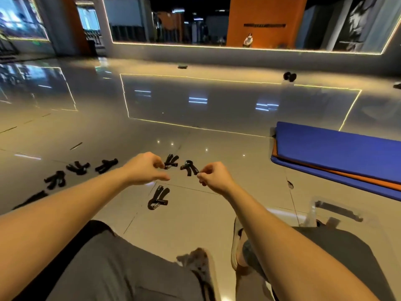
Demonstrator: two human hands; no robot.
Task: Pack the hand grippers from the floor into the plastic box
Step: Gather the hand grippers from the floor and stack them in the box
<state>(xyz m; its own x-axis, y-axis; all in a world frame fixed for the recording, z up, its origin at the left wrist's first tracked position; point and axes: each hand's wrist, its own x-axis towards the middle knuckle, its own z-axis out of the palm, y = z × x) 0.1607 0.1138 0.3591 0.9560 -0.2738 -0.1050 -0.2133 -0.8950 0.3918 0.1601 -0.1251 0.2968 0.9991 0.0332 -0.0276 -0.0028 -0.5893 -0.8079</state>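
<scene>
Several black hand grippers lie on the glossy tiled floor. My left hand (145, 168) pinches one hand gripper (171, 162) by a handle tip. My right hand (213, 175) pinches the handle end of another hand gripper (188, 167). A third hand gripper (158, 198) lies just below my hands. More hand grippers (106, 165) (78, 167) (55, 179) trail off in a row to the left. The clear plastic box (332, 213) stands at the lower right, beside my right knee, partly hidden by my leg.
Blue and orange mats (338, 153) are stacked on the right, behind the box. My knees in grey shorts and my shoes fill the bottom. Small dark objects (289, 76) lie far off near a mirrored wall. Open floor stretches ahead.
</scene>
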